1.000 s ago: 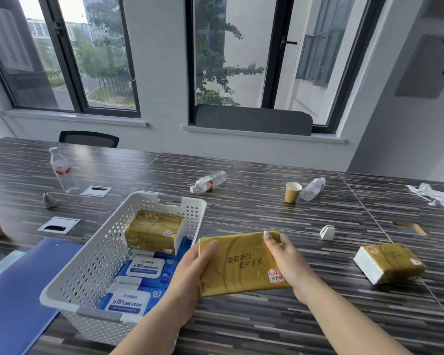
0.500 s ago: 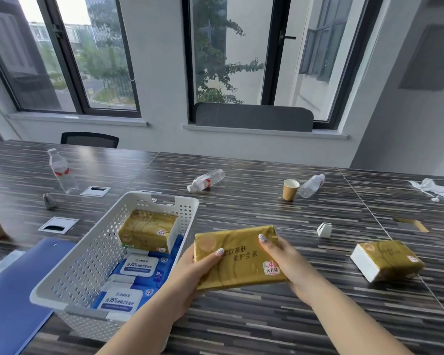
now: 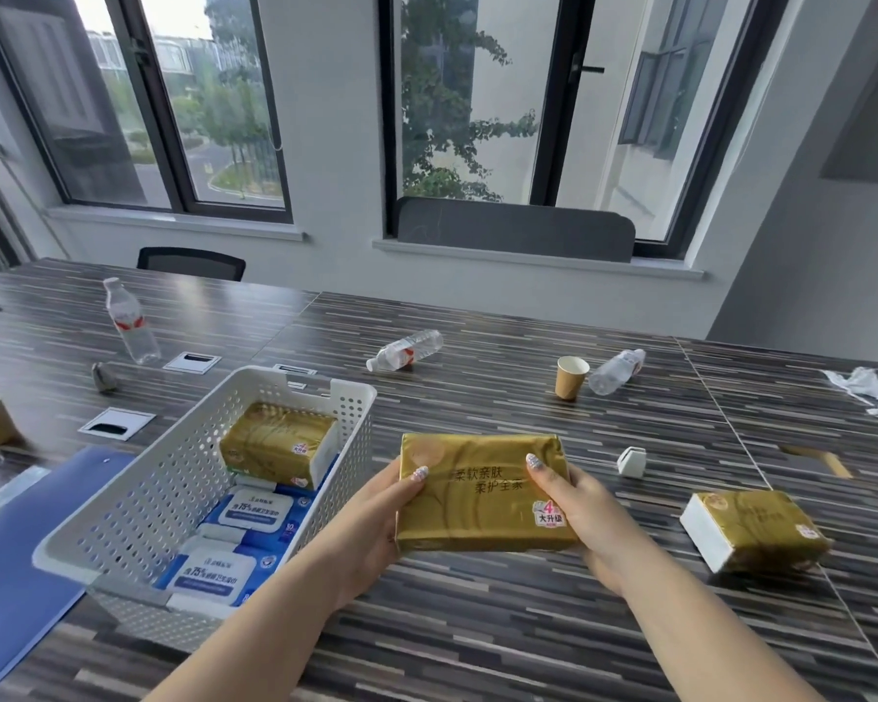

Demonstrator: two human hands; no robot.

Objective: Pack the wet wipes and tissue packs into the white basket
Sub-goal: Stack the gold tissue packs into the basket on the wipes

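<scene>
We found one gold tissue pack [image 3: 482, 494] held above the striped table [image 3: 477, 397], just to the right of the white basket [image 3: 138, 504] and clear of its rim. The left hand [image 3: 376, 524] gripped the pack's left end, thumb curled over the top face and the remaining fingers hidden beneath it. The right hand [image 3: 584, 524] gripped the right end in the same manner, thumb pressed on the printed top, fingers wrapped under the edge. Both grips were closed firmly on the pack; we could not tell how the hidden fingers lay.

Inside the basket we noted a second gold tissue pack [image 3: 280, 443] at the far end, resting partly on blue wet wipes packs [image 3: 257, 514] that covered the floor toward the near end. A third gold tissue pack [image 3: 751, 529] lay on the table, well to the right of the hands.

Also on the table: a standing water bottle [image 3: 130, 321], two bottles lying down [image 3: 404, 349], a paper cup [image 3: 571, 377], a small white object [image 3: 632, 461], and a blue folder [image 3: 16, 575] beside the basket.
</scene>
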